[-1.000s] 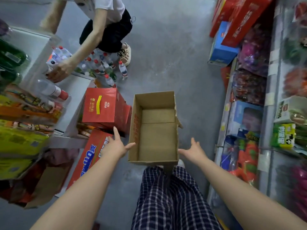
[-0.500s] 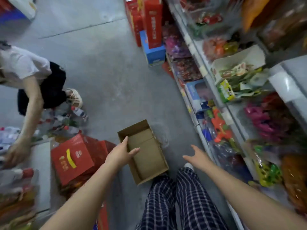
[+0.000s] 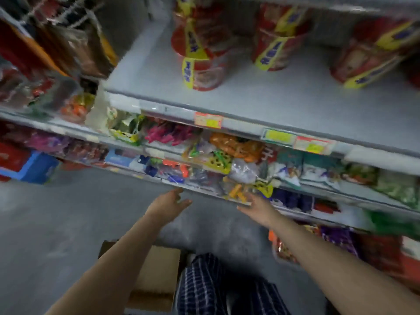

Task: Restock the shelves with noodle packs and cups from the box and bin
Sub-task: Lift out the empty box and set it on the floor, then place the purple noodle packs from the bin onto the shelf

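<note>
Head view: both arms reach forward and low toward the shelving. The left hand (image 3: 169, 204) is spread, fingers loosely extended and holding nothing, over the grey floor (image 3: 56, 223) just short of the lower shelf edge (image 3: 204, 192). The right hand (image 3: 258, 208) is likewise spread and holds nothing, its fingertips near or at that same edge, by a jumble of small bagged goods (image 3: 227, 160); motion blur hides whether it touches.

The noodle cups (image 3: 200, 53) stand on the upper shelf (image 3: 272, 105), set back from its front edge, three groups in a row from the middle toward the right end, with bare shelf in front and to the left. They appear to be red tubs with yellow banners, possibly stacked or shrink-wrapped together; blur leaves that unsure. The cardboard box (image 3: 156, 276) sits on the floor by the person's plaid-trousered legs, partly hidden behind the left forearm; its contents cannot be seen.

Judging by their look, such cups are light, with thin walls that dent if squeezed and slick film that can slip. They are best taken around the lower body or cradled from beneath with fingers wide, not pinched at the lid rim
</note>
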`<state>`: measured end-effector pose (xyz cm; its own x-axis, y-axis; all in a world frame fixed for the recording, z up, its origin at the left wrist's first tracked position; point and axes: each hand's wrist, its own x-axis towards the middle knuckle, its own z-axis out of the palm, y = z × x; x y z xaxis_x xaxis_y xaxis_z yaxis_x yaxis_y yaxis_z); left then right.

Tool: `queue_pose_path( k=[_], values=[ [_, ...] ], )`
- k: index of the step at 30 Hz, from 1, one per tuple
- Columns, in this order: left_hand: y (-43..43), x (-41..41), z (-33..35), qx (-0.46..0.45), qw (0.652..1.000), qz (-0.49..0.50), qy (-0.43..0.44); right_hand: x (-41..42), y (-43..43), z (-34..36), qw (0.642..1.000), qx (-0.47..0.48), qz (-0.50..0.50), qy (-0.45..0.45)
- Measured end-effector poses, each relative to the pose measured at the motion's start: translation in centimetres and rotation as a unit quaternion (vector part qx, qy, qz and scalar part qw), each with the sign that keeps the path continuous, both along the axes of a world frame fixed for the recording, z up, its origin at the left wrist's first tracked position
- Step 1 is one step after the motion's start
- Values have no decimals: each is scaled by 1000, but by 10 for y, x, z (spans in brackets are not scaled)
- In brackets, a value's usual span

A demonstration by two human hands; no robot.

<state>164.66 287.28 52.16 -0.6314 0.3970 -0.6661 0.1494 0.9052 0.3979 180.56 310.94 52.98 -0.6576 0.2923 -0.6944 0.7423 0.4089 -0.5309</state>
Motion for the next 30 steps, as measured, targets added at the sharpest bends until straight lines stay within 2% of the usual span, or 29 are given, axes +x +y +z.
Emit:
queue_pose_path(
  k=[4, 9, 13, 19, 25, 30],
  values=[
    [84, 56, -5, 0, 997, -80, -22, 108, 58, -26, 997, 18, -77, -13],
    [174, 143, -13, 3, 983, -177, -41, 228, 106, -9, 983, 35, -177, -44],
    [238, 206, -11, 4, 969, -245, -29, 311, 145, -6, 964, 5, -262, -46],
    [309, 274, -27, -13, 958, -279, -69, 404, 161, -18, 911, -34, -408, -53],
    [352, 285, -82, -53, 957, -272, -82, 446, 151, -66, 845, -77, -526, -64],
    [361, 281, -152, -76, 957, -270, -70, 446, 143, -130, 761, -112, -636, -64]
  ],
)
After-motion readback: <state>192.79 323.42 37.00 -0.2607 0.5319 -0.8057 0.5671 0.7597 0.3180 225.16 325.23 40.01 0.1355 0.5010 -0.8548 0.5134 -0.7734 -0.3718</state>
